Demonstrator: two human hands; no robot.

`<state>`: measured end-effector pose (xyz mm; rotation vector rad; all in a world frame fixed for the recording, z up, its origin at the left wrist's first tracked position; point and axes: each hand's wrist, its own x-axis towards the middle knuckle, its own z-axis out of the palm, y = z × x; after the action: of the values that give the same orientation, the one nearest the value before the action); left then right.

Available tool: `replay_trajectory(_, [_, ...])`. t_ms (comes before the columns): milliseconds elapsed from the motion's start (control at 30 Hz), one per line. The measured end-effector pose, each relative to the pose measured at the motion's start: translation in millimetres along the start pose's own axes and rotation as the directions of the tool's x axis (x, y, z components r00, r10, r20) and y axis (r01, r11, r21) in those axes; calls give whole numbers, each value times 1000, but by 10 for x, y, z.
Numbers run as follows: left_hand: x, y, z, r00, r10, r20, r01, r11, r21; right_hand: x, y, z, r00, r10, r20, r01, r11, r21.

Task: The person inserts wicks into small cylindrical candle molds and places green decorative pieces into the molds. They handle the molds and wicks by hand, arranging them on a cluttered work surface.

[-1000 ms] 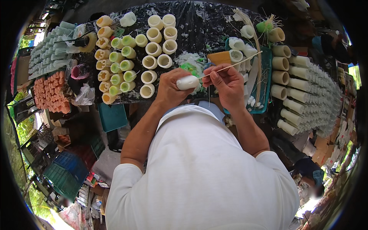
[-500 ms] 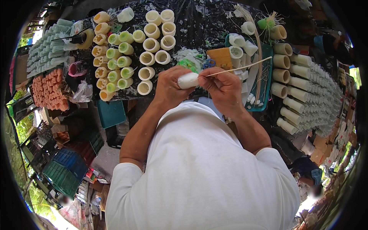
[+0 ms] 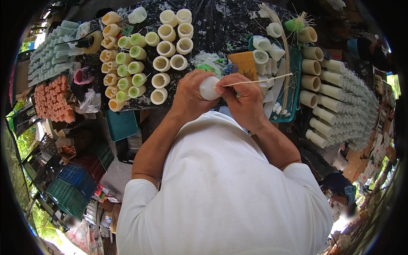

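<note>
Fingers (image 3: 230,78) of the right hand (image 3: 246,102) are pinching a pale stick (image 3: 272,78) at a white rounded piece (image 3: 208,89), which the left hand (image 3: 187,95) is clasping, presumably for steadiness, by the tabletop (image 3: 233,27).

There are eight yellow cups (image 3: 108,55), eleven light green cups (image 3: 136,53), ten cream cups (image 3: 161,64), five tan cups (image 3: 310,68) and one pink cup (image 3: 82,77). There is one thin stick (image 3: 267,79), one round white lump (image 3: 208,89) and one orange board (image 3: 242,63).

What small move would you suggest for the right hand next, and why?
Perhaps ease the pale stick toward the white piece: the left hand grips that piece, and the right hand pinches the stick near the end pointing at it.
</note>
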<state>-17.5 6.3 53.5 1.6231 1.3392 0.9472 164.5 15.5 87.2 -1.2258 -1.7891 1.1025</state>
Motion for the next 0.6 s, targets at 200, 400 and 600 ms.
replay_trajectory(200, [-20,-17,15,999,20,42,-25,992,122,53,45,52,996,52,77,-48,997,-53])
replay_trajectory(400, [-52,-88,29,999,51,12,-52,988,147,111,-51,-141,988,125,94,-130,991,43])
replay_trajectory(600, [-26,-70,49,996,93,6,-93,980,174,62,51,17,989,108,101,-106,994,-24])
